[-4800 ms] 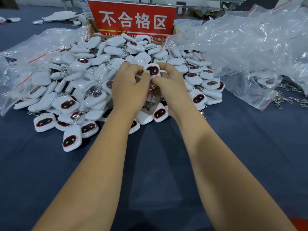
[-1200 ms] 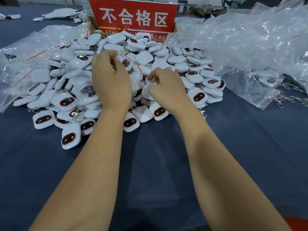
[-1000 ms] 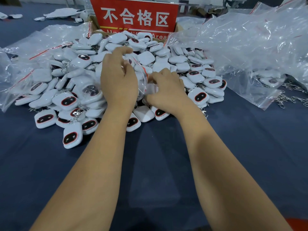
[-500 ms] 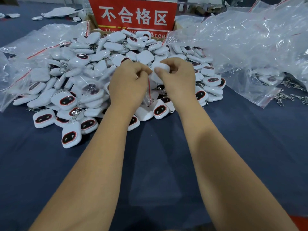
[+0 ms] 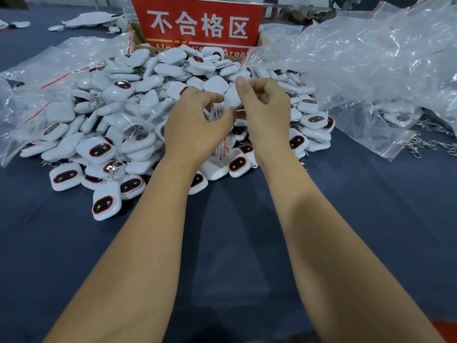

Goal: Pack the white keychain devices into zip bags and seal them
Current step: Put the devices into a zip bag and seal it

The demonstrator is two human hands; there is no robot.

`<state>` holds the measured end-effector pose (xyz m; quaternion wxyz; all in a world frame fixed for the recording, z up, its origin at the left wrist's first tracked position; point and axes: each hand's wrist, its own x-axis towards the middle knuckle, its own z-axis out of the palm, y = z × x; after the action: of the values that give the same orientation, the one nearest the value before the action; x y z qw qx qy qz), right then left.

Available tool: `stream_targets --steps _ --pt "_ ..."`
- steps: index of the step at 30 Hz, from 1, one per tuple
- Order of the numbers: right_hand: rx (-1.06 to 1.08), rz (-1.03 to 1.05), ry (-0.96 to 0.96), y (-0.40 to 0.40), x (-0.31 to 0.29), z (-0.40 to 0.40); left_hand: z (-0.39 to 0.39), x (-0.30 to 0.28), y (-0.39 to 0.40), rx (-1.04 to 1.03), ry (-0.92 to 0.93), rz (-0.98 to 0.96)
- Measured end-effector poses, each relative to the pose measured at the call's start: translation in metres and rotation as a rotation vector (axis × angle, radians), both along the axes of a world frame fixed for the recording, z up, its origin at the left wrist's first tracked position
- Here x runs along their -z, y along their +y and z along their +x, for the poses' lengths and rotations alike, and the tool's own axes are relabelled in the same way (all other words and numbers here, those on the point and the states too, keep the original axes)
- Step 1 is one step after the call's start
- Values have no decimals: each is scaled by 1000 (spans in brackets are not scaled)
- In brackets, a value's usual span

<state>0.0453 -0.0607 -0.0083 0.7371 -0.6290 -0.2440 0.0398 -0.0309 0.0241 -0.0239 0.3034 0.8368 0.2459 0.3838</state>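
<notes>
Right hand (image 5: 265, 115) pinching a white keychain device (image 5: 232, 97) between thumb and curled fingers, left hand (image 5: 195, 125) pinching the mouth of a small clear zip bag (image 5: 218, 117) just beside it, both raised over the near edge of the heap of white devices (image 5: 111, 125). Heap spread on a dark blue cloth-covered table (image 5: 235, 243); left of the heap, bagged devices (image 5: 32, 102); right of it, a mound of loose clear bags (image 5: 371, 65) and some metal clasps (image 5: 430, 142). Behind the heap, a red sign (image 5: 197, 26) with white characters, cluttered room beyond.
</notes>
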Motion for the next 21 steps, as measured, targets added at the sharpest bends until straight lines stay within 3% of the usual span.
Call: stream_targets --steps 4,8,12,16,21 --pt "-110 24 36 1 1 1 2 -1 1 -2 52 24" --pt "-133 -139 -16 2 4 3 2 0 2 17 42 -15" --pt "-226 -165 -44 3 3 -1 0 -1 0 30 12 -45" --pt "-165 -207 -58 2 4 0 0 -1 1 30 -86 -152" --pt "-169 -188 48 2 4 2 1 -4 3 32 -24 -173"
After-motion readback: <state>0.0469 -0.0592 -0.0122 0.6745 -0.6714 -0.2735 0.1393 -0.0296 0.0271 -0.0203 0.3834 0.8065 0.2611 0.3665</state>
